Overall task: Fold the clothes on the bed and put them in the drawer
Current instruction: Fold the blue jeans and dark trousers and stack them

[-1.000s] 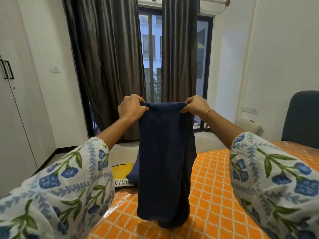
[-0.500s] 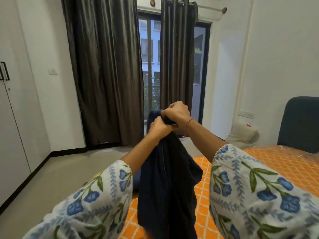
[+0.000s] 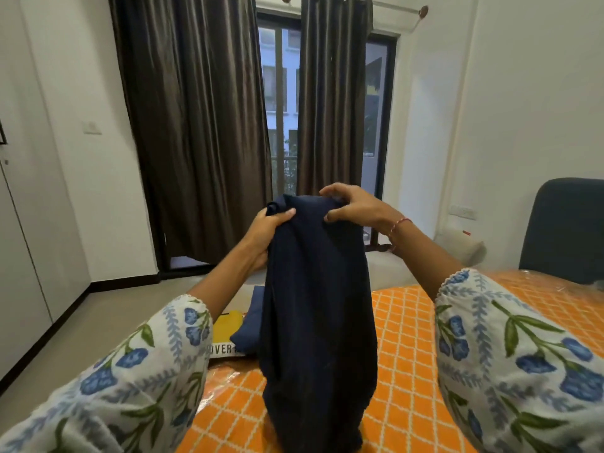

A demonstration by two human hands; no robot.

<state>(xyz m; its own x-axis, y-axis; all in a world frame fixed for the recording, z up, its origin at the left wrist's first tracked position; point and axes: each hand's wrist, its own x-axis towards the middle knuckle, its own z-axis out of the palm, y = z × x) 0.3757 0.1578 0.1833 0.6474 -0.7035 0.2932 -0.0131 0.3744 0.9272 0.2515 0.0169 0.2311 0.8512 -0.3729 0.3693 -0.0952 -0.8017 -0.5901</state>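
A dark navy garment (image 3: 315, 315) hangs doubled over in front of me, its lower end reaching the bed (image 3: 408, 348) with the orange lattice cover. My left hand (image 3: 265, 235) grips the garment's upper left edge, thumb on the front of the cloth. My right hand (image 3: 354, 207) pinches the top right of the fold, fingers curved over the top. A blue folded cloth (image 3: 250, 325) and a yellow piece (image 3: 227, 328) with printed letters lie at the bed's far left corner. No drawer is in view.
Dark curtains (image 3: 199, 132) and a glass door fill the far wall. White wardrobe doors (image 3: 23, 230) stand at the left. A dark blue chair (image 3: 565, 230) stands at the right behind the bed, with a pale cushion (image 3: 464, 246) beside it.
A second ago my hands held the garment stretched wide. They then came together at the top, and now sit slightly apart again on the doubled cloth.
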